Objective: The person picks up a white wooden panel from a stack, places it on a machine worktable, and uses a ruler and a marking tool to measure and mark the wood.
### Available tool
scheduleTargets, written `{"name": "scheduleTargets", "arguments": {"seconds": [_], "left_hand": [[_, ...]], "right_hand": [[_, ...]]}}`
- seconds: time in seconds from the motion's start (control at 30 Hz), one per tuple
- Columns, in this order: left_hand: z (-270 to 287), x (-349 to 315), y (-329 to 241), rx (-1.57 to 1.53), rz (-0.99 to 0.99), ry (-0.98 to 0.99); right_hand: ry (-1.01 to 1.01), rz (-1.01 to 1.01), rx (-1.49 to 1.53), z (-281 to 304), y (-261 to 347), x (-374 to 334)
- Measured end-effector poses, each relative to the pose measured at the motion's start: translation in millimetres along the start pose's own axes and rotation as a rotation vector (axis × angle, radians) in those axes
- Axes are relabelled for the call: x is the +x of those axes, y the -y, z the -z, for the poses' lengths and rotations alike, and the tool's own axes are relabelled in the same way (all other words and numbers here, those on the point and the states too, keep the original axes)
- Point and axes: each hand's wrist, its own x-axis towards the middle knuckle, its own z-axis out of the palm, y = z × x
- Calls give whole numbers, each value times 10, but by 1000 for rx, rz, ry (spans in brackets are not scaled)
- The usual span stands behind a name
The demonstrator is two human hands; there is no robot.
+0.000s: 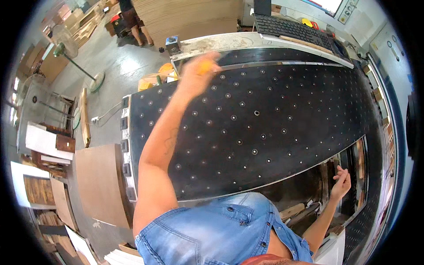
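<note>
An orange object (pixel 206 67) is held in the left hand (pixel 192 74), which is raised over the far left part of a black tabletop (pixel 269 128). The fingers are closed about the object; its exact shape is obscured by motion blur. Whether the tabletop is touched by it cannot be determined.

The right hand (pixel 341 183) is held at the near right, over an opening (pixel 309 183) beside the near edge of the tabletop. Its fingers are bent inward with a narrow gap at most; whether anything small is pinched between them cannot be told.

The tabletop is studded across its surface with rows of small, pale, round fittings. Lengths of wood (pixel 292 211) are seen within the opening. Along the far side, a worn, light-coloured ledge (pixel 221 43) is noted, with a small blue and black box (pixel 172 43) placed at its left end. A black keyboard (pixel 293 33) is set on a raised shelf at the far right.

To the left, a brown panel (pixel 99 181) is leaned near the tabletop's side. A pedestal fan (pixel 77 68) is stood on the grey floor (pixel 115 90), and another person (pixel 130 17) is observed at the far left.
</note>
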Motion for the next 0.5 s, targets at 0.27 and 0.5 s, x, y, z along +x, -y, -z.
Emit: {"name": "scheduleTargets", "arguments": {"seconds": [0.27, 0.5], "left_hand": [[859, 268, 1213, -227, 251, -728], [-76, 329, 1817, -231, 410, -433]], "right_hand": [[-51, 185, -133, -420, 368, -992], [-125, -165, -330, -243, 156, -2064]]}}
